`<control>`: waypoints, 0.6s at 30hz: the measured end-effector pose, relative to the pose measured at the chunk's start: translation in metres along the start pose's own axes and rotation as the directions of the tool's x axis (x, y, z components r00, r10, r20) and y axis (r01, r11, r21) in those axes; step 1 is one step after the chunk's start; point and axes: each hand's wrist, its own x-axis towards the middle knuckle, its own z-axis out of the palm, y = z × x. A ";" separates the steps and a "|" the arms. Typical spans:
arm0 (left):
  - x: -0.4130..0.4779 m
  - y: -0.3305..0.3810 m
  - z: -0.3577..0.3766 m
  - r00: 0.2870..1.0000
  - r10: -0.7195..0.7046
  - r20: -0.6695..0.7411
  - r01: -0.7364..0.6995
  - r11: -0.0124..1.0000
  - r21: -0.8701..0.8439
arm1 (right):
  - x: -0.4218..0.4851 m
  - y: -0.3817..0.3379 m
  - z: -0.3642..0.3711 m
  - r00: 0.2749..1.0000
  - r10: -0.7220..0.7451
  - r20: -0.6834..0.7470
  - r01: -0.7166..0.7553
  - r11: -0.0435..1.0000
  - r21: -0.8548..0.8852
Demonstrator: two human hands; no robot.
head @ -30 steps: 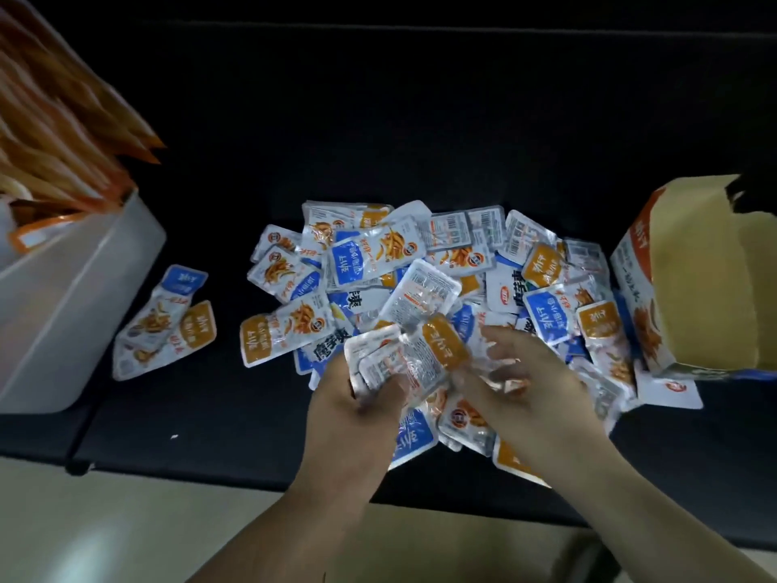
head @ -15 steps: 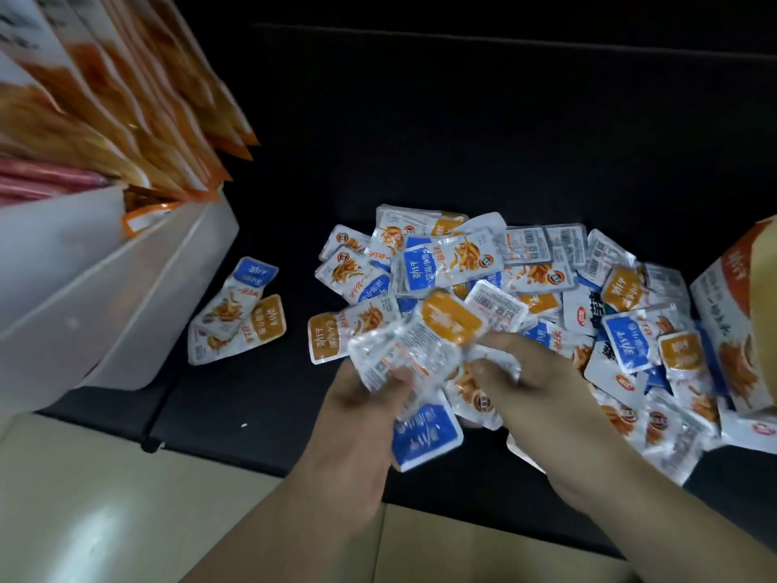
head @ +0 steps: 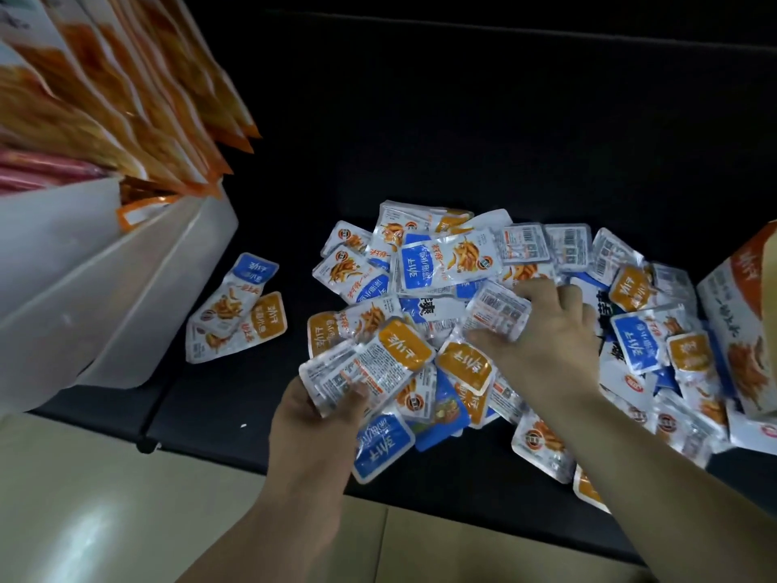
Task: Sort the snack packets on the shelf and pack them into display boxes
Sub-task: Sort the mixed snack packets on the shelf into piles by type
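L hand (head: 315, 418) grip stays clamped on orange packet stack (head: 370, 363); R hand (head: 546, 334), off it, now pinches face-down packet (head: 498, 307) in pile (head: 445, 263): sorting ongoing.

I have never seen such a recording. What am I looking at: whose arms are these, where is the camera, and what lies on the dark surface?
There is no machine here. A person wears one camera on the head, looking forward and down, so both bare arms enter from below. The left hand holds a small stack of packets, orange label on top. The right hand pinches a silver-backed packet on the pile of snack packets, which lies on the black shelf. To the left, two packets lie apart, near a white bin of large orange bags. A display box stands at the right edge.
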 end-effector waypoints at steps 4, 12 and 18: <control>0.002 -0.003 -0.002 0.999 -0.030 0.010 0.031 0.999 -0.038 | -0.001 0.012 -0.007 0.994 -0.020 -0.112 0.050 0.961 0.272; 0.004 0.020 0.006 0.990 0.141 0.020 -0.141 0.990 -0.006 | -0.025 -0.003 -0.074 0.993 -0.102 0.056 0.029 0.686 0.727; -0.026 0.024 0.025 0.940 0.136 0.314 -0.165 0.984 0.068 | -0.044 -0.024 -0.042 0.969 -0.112 0.220 -0.064 0.746 0.663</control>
